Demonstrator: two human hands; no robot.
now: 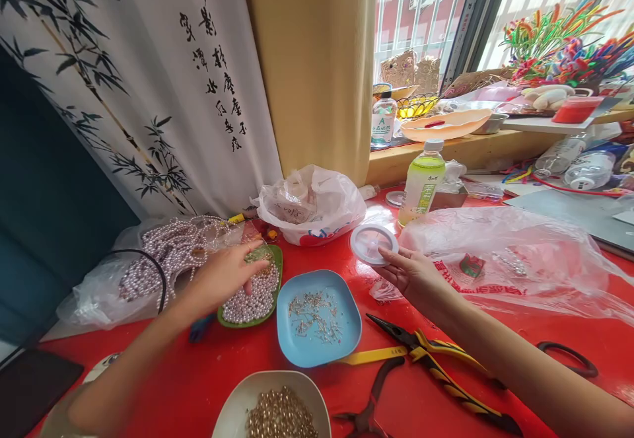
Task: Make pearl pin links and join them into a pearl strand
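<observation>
My left hand (225, 276) reaches over a green dish (275, 278) full of pale pearl beads, fingers bent down into the beads; whether a bead is pinched is hidden. My right hand (411, 271) holds a clear round spool (373, 244) by its edge, just above the red table (208, 372). Between the hands sits a blue dish (317, 345) of small metal pins.
Strands of pearls lie in a plastic bag (163, 253) at left. A white bowl of gold beads (277, 411), yellow-handled pliers (436, 359), a white bag (312, 207), a green drink bottle (422, 180) and a large clear bag (515, 259) surround the dishes.
</observation>
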